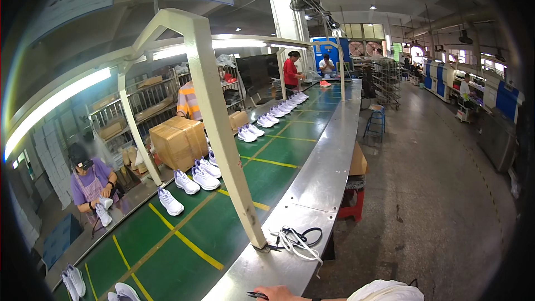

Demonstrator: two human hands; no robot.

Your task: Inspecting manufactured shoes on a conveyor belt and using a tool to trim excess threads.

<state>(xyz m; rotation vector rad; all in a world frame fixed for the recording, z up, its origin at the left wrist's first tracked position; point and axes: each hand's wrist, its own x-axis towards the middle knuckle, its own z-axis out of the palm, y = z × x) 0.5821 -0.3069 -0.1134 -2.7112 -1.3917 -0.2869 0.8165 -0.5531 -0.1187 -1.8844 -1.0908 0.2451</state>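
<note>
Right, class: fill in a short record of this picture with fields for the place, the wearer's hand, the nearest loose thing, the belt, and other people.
place: factory hall with a long green conveyor belt marked with yellow lines
hand: one hand at the lower edge, resting on the metal side ledge, beside a small dark tool; which hand cannot be told
nearest loose thing: white laces on the ledge
belt: pairs of white shoes in a row
others: person in purple across the belt, holding a shoe
</note>
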